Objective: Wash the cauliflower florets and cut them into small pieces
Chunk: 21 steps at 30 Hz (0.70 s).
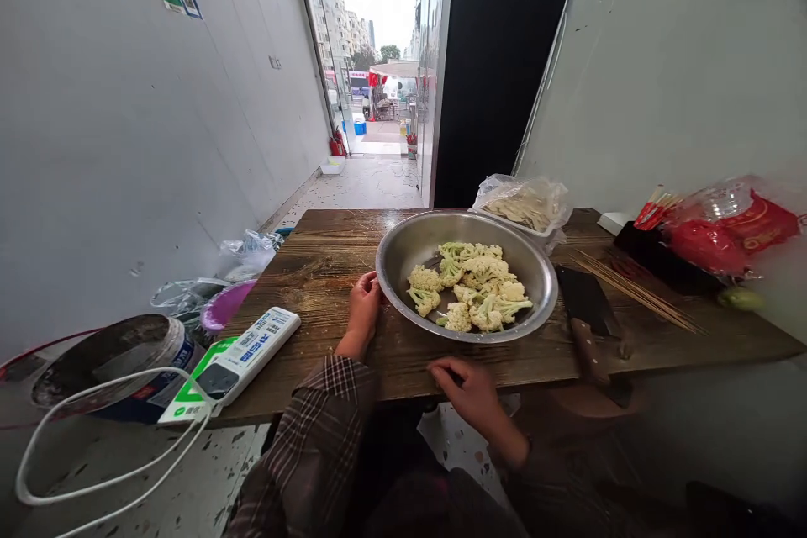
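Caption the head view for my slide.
Cauliflower florets in a metal bowl on a wooden table, left hand at the rim, right hand by the near edge.

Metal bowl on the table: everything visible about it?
The metal bowl is wide, round and silvery-grey, apparently stainless steel, with a lipped rim and sloping inner wall. It sits upright on the dark wooden table, partly filled with cauliflower florets; some bare bottom shows between them. The left hand is at its left rim, apparently touching; the right hand is apart, in front of it.
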### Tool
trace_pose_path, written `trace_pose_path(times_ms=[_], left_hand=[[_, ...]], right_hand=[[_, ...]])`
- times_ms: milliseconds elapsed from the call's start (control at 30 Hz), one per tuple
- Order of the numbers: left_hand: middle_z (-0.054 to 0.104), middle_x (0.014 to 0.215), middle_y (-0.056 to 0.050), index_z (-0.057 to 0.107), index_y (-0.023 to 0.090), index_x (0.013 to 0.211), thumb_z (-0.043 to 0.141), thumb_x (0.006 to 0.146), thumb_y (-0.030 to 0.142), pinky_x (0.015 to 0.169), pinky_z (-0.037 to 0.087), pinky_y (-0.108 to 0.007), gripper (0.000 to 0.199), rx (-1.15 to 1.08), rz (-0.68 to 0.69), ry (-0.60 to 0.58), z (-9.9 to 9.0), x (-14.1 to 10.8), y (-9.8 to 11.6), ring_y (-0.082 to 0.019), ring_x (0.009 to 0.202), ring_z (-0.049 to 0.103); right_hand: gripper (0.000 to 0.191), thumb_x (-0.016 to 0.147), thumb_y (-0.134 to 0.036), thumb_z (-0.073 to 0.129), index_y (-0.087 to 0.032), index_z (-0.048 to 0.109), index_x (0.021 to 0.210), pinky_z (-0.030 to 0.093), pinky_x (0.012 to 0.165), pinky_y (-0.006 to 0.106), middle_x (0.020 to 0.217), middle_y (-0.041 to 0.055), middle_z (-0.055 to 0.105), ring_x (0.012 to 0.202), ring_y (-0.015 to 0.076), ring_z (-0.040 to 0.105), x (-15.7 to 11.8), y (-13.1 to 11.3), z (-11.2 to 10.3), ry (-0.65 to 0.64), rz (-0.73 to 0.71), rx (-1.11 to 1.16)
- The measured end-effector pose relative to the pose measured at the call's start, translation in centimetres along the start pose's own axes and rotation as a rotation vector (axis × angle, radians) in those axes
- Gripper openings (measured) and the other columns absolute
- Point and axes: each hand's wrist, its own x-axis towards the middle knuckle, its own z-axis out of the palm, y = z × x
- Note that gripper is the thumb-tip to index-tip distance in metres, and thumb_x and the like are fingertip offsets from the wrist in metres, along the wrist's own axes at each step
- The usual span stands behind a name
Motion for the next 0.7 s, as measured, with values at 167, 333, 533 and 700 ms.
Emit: trace_pose_path(times_ms=[167,333,533,700], left_hand=[[0.067,0.075,-0.003,0.062,0.011,0.099,0.065,0.071,0.039,0.057,0.045,-0.023,0.04,-0.011,-0.013,-0.013,0.1,-0.1,0.3,-0.012,0.06,0.055],[0.066,0.076,-0.002,0.062,0.013,0.099,0.067,0.07,0.045,0.052,0.041,-0.022,0.043,-0.022,0.004,-0.017,0.6,-0.1,0.6,-0.01,0.055,0.051],[0.066,0.08,-0.003,0.063,0.013,0.098,0.065,0.073,0.047,0.054,0.043,-0.022,0.043,0.0,0.012,0.007,0.9,-0.4,0.8,-0.01,0.057,0.051],[0.068,0.091,-0.005,0.063,0.014,0.098,0.057,0.081,0.052,0.065,0.046,-0.023,0.042,-0.086,0.004,0.013,1.1,-0.6,0.9,-0.014,0.073,0.058]], right_hand=[[0.026,0.09,-0.039,0.052,-0.025,0.074,0.09,0.051,0.076,0.028,0.091,0.001,0.076,0.083,0.0183,0.07,0.0,0.1,0.2,0.025,0.017,-0.004],[0.024,0.09,-0.037,0.053,-0.025,0.074,0.09,0.051,0.079,0.028,0.092,0.0006,0.076,0.087,0.0179,0.07,0.0,0.2,0.0,-0.013,-0.011,-0.033],[0.024,0.09,-0.036,0.052,-0.025,0.074,0.091,0.051,0.076,0.026,0.092,0.0017,0.076,0.085,0.0167,0.069,-0.2,-0.1,-1.0,-0.077,-0.051,-0.029],[0.023,0.088,-0.036,0.054,-0.025,0.075,0.09,0.053,0.075,0.026,0.091,0.0024,0.075,0.085,0.0185,0.07,-0.5,-0.3,-1.8,-0.163,-0.027,0.008]])
